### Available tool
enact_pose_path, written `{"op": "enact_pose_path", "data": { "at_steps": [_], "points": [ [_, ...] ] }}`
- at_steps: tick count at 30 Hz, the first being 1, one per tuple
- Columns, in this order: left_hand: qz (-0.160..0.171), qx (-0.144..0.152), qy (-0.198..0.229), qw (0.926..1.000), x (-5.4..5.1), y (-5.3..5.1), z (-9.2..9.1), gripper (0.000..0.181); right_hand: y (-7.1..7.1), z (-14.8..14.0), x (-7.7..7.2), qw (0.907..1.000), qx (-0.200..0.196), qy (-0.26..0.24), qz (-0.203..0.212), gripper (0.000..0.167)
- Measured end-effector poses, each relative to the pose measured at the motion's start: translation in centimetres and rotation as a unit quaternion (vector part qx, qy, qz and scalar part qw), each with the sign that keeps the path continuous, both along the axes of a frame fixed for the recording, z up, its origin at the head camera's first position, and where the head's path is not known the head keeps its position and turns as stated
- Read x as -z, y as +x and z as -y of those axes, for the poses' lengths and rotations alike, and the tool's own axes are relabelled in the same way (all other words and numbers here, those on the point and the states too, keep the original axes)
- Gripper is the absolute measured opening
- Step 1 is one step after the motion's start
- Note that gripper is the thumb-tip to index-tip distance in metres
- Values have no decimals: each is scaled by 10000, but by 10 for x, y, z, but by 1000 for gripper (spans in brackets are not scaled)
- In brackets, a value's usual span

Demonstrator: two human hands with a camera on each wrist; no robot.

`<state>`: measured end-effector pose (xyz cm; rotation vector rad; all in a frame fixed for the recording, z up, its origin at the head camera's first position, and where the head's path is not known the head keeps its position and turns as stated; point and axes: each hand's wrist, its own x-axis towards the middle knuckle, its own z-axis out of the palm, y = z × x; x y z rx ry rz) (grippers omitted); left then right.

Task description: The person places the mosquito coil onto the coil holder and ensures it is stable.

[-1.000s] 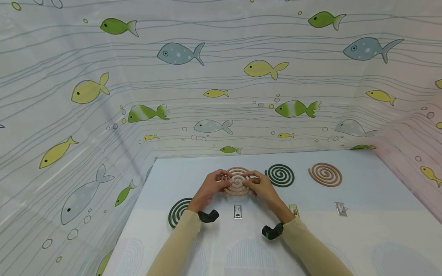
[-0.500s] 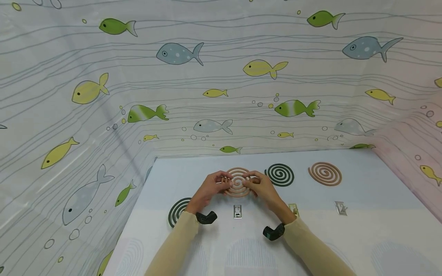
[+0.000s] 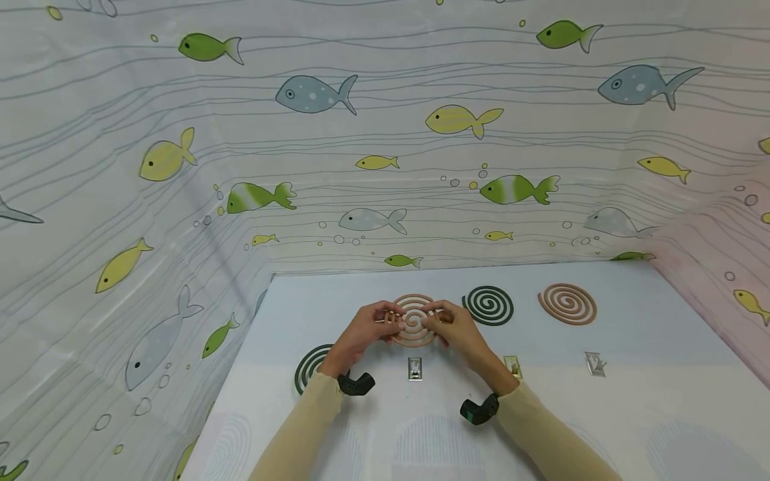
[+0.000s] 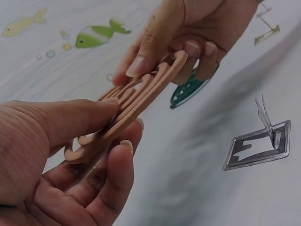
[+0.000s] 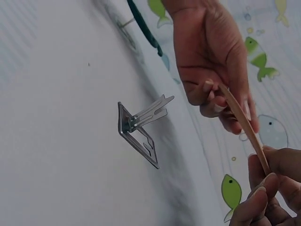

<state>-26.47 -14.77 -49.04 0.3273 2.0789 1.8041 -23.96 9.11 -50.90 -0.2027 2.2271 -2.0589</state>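
A brown mosquito coil (image 3: 413,321) is held up in the air between both hands. My left hand (image 3: 368,330) pinches its left edge, thumb on top and fingers beneath. On the opposite edge my right hand (image 3: 460,329) grips it the same way. The left wrist view shows the coil (image 4: 129,106) tilted, its rings stacked flat together; from the right wrist it appears edge-on. Just below the hands, a silver metal coil stand (image 3: 415,369) lies on the table, its prong bent upright (image 5: 150,113).
A green coil (image 3: 311,367) lies left, partly hidden by my left arm. Further right are another green coil (image 3: 488,306) and a brown coil (image 3: 567,304). A gold stand (image 3: 512,367) sits by my right forearm, a silver stand (image 3: 595,364) farther right. Fish-patterned sheeting (image 3: 421,194) encloses the table.
Both hands and the brown coil have moved slightly toward me, lower in the head view. Their hold on the coil looks the same. The stands and other coils stay put.
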Motion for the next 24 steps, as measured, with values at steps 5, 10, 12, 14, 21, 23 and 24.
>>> {"op": "enact_pose_path", "data": {
  "at_steps": [5,10,12,14,21,23,24],
  "points": [
    [-44,64,39,10000,1,2,2,34,3,1,-2,10000,-22,2,4,30],
    [-127,106,21,9999,2,6,4,33,7,2,-2,10000,-47,-34,55,31],
    [-142,137,11,9998,3,7,5,33,9,2,-2,10000,-46,-34,71,31],
    [-168,194,10,9997,3,9,6,34,11,2,-2,10000,-49,-27,72,31],
    [-170,307,30,9994,1,14,9,33,18,2,-3,9998,-179,-33,73,33],
    [-168,344,24,9993,1,16,10,33,19,1,-4,9997,-233,-66,85,34],
    [-190,371,4,9991,0,17,11,32,20,1,-4,9996,-269,-75,77,34]
  ]
}}
